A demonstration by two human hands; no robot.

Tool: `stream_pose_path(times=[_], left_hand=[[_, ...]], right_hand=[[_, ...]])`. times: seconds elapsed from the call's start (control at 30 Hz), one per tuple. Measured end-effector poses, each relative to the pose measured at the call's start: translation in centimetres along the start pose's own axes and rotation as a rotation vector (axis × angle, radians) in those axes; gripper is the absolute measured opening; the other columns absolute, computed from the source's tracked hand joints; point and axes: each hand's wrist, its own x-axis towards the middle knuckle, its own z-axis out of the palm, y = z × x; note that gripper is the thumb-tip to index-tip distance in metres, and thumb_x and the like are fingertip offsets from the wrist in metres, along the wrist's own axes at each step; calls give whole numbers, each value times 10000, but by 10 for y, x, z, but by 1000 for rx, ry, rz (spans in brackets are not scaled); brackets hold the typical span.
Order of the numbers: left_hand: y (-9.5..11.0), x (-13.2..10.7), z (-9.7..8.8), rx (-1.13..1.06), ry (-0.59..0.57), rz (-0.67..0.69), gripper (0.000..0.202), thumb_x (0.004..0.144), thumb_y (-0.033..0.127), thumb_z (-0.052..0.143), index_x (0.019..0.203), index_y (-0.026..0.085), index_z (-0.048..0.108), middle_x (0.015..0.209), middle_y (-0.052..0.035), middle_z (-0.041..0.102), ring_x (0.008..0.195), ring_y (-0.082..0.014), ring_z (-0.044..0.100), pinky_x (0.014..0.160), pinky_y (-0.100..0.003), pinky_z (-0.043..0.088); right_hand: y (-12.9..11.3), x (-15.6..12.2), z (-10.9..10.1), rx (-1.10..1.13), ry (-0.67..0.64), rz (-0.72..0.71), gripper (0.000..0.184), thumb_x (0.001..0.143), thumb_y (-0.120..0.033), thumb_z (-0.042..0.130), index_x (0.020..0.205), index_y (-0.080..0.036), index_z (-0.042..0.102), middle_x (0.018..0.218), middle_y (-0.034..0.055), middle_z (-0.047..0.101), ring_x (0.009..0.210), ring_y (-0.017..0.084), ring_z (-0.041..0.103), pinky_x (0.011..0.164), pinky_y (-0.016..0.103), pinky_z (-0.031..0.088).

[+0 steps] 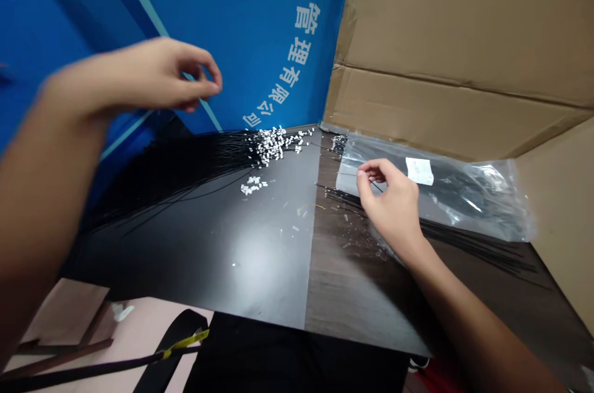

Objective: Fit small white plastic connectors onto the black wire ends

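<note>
My left hand [188, 77] is raised above the left part of the table, in front of the blue panel. Its thumb and index finger are pinched together, and I cannot make out anything between them. Below it lies a large bundle of black wires [185, 164] with small white connectors [276, 145] on their ends. A few loose white connectors [250, 184] rest just in front. My right hand [390, 195] pinches a thin black wire [348, 174], whose tip points left. This hand is over the near edge of a clear plastic bag [457, 195] with a white label.
More black wires [477, 244] lie along the bag's near side. Small clear bits [346, 244] are scattered on the dark table [269, 275]. A blue panel [223, 15] with white characters stands behind, and cardboard [464, 28] walls the back right. A yellow-marked black strap [185, 340] hangs below.
</note>
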Motion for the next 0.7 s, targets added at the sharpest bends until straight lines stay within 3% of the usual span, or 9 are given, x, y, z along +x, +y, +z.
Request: stream_pose_path(times=[0.03,0.1,0.2,0.27,0.37,0.5,0.7], left_hand=[[4,7,18,13,-71,41,309,1080,369,613,1082,129,809,746,128,720,586,-10,612,545,-97,405],[8,18,60,14,8,107,155,1009,243,698,1041,138,808,825,84,744,725,-39,606,689,-135,447],[3,19,120,22,102,108,124,954,172,712,1016,139,815,1009,-65,772,940,-187,655,939,-335,528],[0,9,144,19,177,111,273,970,200,689,1208,126,798,1250,-154,731,1184,-294,638,1108,-475,490],[3,-17,157,0,209,136,366,1011,280,646,1316,121,769,1320,-189,689,1278,-358,619,1144,-544,470],[13,-50,158,-39,3,231,235,999,319,659,1014,180,846,1038,-105,775,1005,-281,728,955,-416,568],[13,-56,168,-16,-123,264,241,974,238,626,971,178,859,1013,-113,790,930,-268,735,895,-388,572]], right_hand=[[-2,-1,-1,-6,25,-17,105,999,-249,579,949,-232,669,880,66,763,819,243,717,826,397,558],[-7,-2,-3,-19,57,-59,123,1017,-254,571,953,-229,673,877,69,753,814,242,702,824,399,545],[-12,-5,-4,-35,69,-123,141,1034,-248,566,958,-225,682,875,75,753,817,241,704,829,401,534],[-14,-7,-3,-42,77,-154,137,1034,-238,575,957,-225,687,867,68,754,807,234,709,826,396,531],[-14,-10,-1,-51,91,-184,123,1017,-211,598,934,-220,688,852,49,756,778,215,712,798,376,528],[-14,-11,1,-62,76,-196,124,1012,-182,611,921,-209,692,854,43,763,761,205,719,789,370,530],[-14,-14,3,-67,38,-194,104,1009,-166,638,934,-201,700,855,38,767,766,203,730,769,359,523]])
